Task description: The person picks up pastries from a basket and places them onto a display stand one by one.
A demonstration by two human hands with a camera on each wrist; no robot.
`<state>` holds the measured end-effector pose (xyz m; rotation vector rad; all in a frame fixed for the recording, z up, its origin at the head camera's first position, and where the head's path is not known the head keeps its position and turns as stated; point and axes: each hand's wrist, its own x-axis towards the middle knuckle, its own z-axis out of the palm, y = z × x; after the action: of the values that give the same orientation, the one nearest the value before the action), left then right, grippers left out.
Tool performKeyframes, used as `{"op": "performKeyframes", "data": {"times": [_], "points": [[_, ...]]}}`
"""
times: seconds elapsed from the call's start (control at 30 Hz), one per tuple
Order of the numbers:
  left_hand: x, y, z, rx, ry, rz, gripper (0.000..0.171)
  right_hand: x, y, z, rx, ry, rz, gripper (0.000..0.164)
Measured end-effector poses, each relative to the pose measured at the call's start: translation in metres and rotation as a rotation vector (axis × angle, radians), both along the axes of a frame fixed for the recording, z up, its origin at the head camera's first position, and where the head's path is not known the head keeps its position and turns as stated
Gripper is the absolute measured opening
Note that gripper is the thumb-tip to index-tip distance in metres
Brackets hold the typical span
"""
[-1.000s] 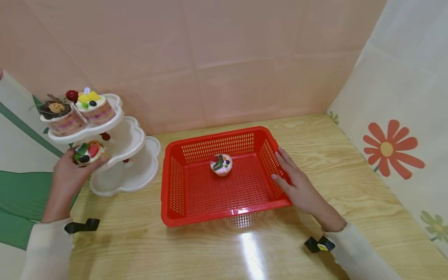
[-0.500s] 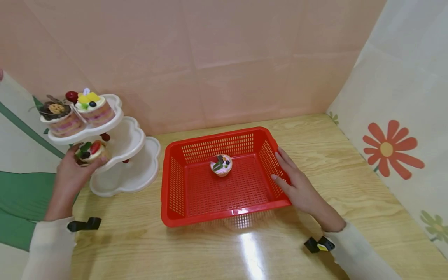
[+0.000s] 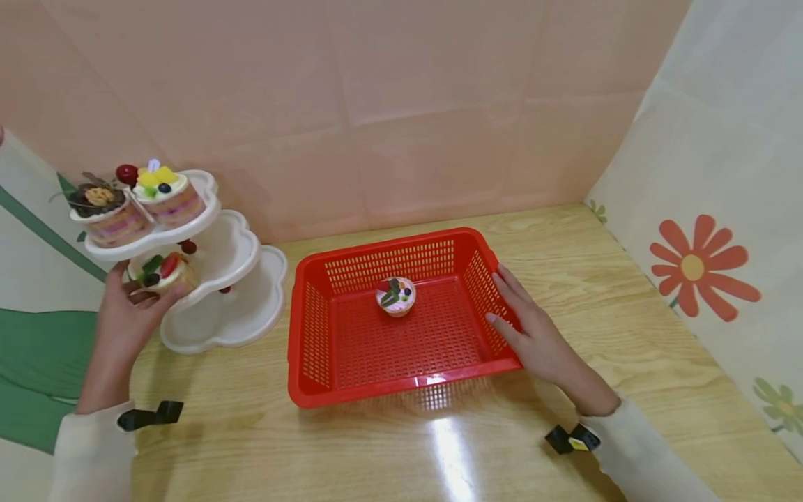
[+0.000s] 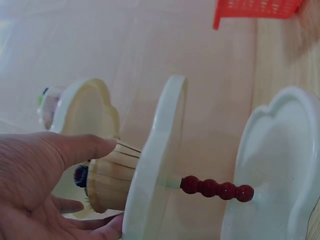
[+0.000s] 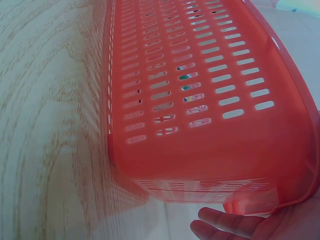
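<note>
In the head view, a fruit-topped cupcake stands on the middle tier of a white three-tier cake stand. My left hand is around it with fingers spread and loosened. The left wrist view shows the cupcake's pleated base against the tier, the thumb at its side and a fingertip near the plate. My right hand grips the right rim of a red plastic basket, thumb over the inner side. Inside the basket sits another cupcake.
Two larger cake cups, a chocolate one and a yellow-fruit one, stand on the top tier. The stand is left of the basket on a wooden table. A pink backdrop rises behind.
The left hand has moved slightly right and set the cupcake on the middle tier, and its fingers have loosened. The right hand and basket have stayed in place.
</note>
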<state>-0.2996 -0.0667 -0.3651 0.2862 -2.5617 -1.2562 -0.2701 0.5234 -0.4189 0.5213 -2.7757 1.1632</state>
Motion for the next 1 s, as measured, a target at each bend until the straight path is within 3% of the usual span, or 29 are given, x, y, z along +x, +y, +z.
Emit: {"op": "performKeyframes", "data": {"times": [0.3, 0.63, 1.0], "points": [[0.019, 0.014, -0.002, -0.006, 0.005, 0.032, 0.090, 0.000, 0.001, 0.000, -0.008, -0.012, -0.003, 0.069], [0.029, 0.030, -0.002, 0.099, 0.071, 0.140, 0.089, 0.001, 0.001, -0.001, -0.009, 0.006, 0.001, 0.068], [0.037, 0.041, -0.001, 0.118, 0.156, 0.167, 0.091, 0.001, -0.001, 0.001, -0.011, 0.009, 0.008, 0.068]]}}
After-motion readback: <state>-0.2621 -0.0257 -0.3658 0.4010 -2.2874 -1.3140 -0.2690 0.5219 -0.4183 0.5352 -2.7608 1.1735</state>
